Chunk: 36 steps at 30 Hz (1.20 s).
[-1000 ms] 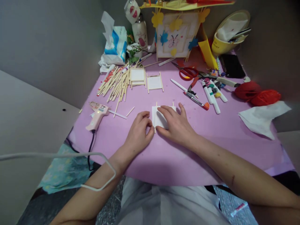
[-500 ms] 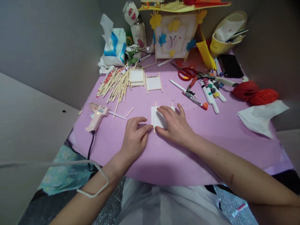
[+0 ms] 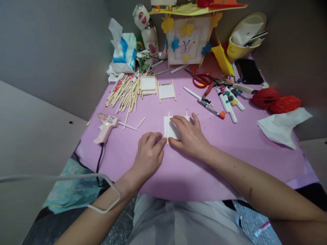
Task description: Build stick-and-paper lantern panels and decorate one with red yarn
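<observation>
White paper, cut as a flat square panel (image 3: 174,132), is set at the near middle of the work surface, with slender wooden sticks (image 3: 167,141) projecting beyond its edges. It is partly covered by the right hand (image 3: 192,136), whose fingers are unclenched and spread across it. The left hand (image 3: 149,152) is placed at the near left corner, fingers loosely bent, the index fingertip at a stick end; whether anything is pinched cannot be made out. Two stick-framed panels (image 3: 167,91) are seen beyond, beside a loose heap of straight sticks (image 3: 129,97). A glossy pink glue gun (image 3: 106,130) is laid to the left. Everything is supported by a smooth purple table covering (image 3: 184,177), enclosed by plain grey walls (image 3: 63,51).
</observation>
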Each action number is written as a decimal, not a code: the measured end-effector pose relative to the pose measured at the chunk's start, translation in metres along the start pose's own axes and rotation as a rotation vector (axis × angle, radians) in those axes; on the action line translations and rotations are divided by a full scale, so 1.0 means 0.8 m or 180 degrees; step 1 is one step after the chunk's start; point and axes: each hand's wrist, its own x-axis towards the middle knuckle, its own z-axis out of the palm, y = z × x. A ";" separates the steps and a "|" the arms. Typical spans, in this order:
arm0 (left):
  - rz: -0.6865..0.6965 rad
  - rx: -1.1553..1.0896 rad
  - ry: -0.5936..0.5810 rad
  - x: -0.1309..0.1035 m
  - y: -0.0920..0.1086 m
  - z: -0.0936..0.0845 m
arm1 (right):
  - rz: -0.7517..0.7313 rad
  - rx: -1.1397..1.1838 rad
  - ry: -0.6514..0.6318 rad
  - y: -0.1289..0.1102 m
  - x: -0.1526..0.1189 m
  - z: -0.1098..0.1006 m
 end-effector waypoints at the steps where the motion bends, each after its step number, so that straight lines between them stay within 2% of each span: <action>1: -0.0031 -0.0067 0.0029 0.000 0.000 0.000 | 0.0000 0.0039 -0.0014 0.001 0.000 -0.001; 7: -0.0333 -0.0530 0.0246 0.008 0.001 -0.001 | -0.0032 0.0319 -0.0134 0.012 0.000 -0.007; 16: -0.0786 -0.0766 -0.0214 0.038 0.002 0.005 | -0.0191 0.0303 -0.0194 0.018 -0.001 -0.010; 24: -0.0966 -0.0663 -0.0367 0.049 0.000 0.007 | -0.0156 0.0454 -0.0236 0.024 0.004 -0.010; 28: -0.0982 -0.0658 -0.0330 0.049 -0.001 0.007 | -0.0253 0.0553 -0.0293 0.034 0.002 -0.022; 32: -0.0767 -0.0635 -0.0250 0.049 0.004 0.005 | -0.0430 0.0408 -0.0311 0.047 -0.011 -0.041; 36: -0.0147 -0.0532 -0.0634 0.057 0.012 0.002 | -0.0568 0.0089 -0.0271 0.052 -0.026 -0.047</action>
